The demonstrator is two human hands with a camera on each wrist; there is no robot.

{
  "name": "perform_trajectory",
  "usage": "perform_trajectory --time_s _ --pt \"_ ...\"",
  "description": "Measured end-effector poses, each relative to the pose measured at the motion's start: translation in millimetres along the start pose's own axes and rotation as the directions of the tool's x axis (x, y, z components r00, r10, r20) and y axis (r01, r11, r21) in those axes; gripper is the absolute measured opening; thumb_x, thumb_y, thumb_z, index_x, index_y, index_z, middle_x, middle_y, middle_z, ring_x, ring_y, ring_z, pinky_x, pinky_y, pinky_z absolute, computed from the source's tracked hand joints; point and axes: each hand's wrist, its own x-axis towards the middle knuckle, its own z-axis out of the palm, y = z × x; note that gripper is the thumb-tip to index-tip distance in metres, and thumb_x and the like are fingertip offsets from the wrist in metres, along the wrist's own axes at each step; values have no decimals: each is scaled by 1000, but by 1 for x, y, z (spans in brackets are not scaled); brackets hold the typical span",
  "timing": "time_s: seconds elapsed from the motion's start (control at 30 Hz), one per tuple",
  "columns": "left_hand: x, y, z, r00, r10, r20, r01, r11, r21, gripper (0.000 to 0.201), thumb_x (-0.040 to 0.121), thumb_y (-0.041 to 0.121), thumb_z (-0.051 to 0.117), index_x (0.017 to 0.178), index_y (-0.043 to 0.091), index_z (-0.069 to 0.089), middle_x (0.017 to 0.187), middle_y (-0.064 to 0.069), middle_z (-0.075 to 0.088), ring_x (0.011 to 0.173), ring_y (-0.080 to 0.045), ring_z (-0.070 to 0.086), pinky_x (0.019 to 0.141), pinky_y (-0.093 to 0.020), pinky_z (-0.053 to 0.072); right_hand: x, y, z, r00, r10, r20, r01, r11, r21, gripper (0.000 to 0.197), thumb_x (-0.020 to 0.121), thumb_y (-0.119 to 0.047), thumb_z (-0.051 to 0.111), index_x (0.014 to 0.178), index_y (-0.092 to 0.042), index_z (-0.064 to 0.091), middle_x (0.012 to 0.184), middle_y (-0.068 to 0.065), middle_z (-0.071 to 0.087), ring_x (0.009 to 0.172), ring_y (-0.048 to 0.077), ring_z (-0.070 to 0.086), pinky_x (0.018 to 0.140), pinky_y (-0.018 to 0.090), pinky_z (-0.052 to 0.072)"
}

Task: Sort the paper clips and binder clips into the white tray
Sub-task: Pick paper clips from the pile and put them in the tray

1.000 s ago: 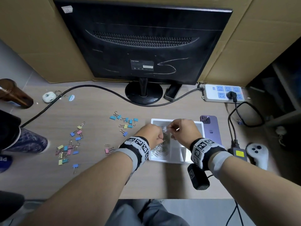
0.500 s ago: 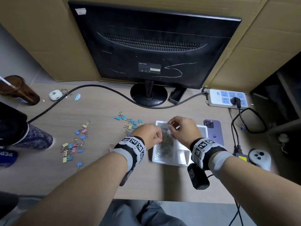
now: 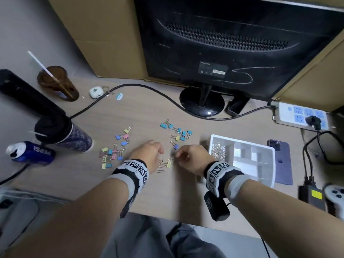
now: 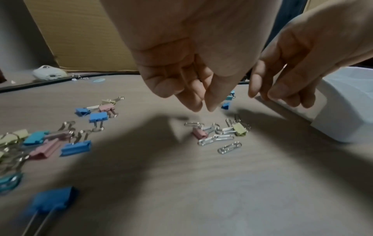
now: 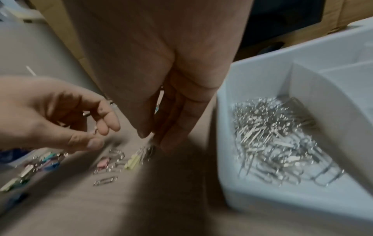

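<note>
Paper clips [image 4: 219, 137] lie in a small loose cluster near the table's front edge, mixed with a pink binder clip [image 4: 199, 133] and a yellow binder clip [image 4: 239, 129]. Both hands hang just above this cluster. The left hand [image 3: 149, 155] has its fingers loosely bent and pointing down, holding nothing that I can make out. The right hand [image 3: 193, 158] has its fingers [image 5: 173, 127] drawn close together, tips just over the yellow clip; whether they already touch a clip I cannot tell, since that view is blurred. Two hands over one small pile suggests picking out the last loose paper clips from among the binder clips.

Just to the right of the hands stands the white tray [image 3: 242, 144], close enough that a picked clip needs only a short carry. Its left compartment holds a heap of silver paper clips [image 5: 274, 137]; the other compartments look empty, presumably kept for the binder clips.

Toward the table's left, a larger scatter of coloured binder clips [image 3: 113, 151] waits, and another group [image 3: 176, 131] lies further back. None of the binder clips are in the tray yet. Behind them stands a monitor [image 3: 232, 43], back turned, along the table's [image 3: 167, 198] far edge.
</note>
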Motion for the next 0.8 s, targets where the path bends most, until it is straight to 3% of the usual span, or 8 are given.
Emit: perform_trajectory --time_s 0.1,0.2,0.3,0.5,0.63,0.8 --pt "0 -8 7 999 15 35 -14 1000 -14 28 88 13 57 107 34 59 108 16 54 92 -10 61 84 -32 55 5 -1 19 1000 -22 12 22 1000 -4 22 72 -19 78 92 -26 73 91 -8 67 79 7 60 79 19 46" --pt "3 -17 13 1000 10 12 -10 999 -40 25 89 16 58 104 35 61 103 17 59 89 -11 63 80 -28 54 10 -4 29 1000 -27 2 27 1000 -8 33 68 -28 87 96 -27 70 97 -7 61 86 8 58 79 15 40" --pt "6 -24 13 1000 9 28 -6 997 -80 20 90 20 62 103 35 63 98 17 61 87 -9 62 80 -25 52 16 -5 38 999 -21 -31 21 1000 -1 37 67 -29 90 96 -25 67 94 -11 54 80 5 54 72 8 37" --pt "3 -30 6 1000 16 6 -16 999 -45 17 85 33 65 102 36 60 95 18 57 87 -6 59 73 -23 46 21 -11 39 999 -31 -32 27 994 -108 19 77 -27 79 94 -22 71 90 -7 58 81 12 58 80 27 52" --pt "4 -34 4 999 -25 29 24 999 36 25 79 49 68 100 36 62 101 17 57 92 -7 61 78 -28 50 22 -12 33 999 -29 -39 25 994 -104 16 78 -37 78 89 -26 72 88 -8 65 82 10 61 77 23 50" --pt "6 -38 9 997 -61 40 59 997 58 19 81 49 65 93 34 68 100 15 64 94 -10 65 84 -30 54 36 -11 22 998 -32 -62 30 999 -40 14 77 -34 80 86 -26 72 83 -11 66 76 5 60 73 21 48"
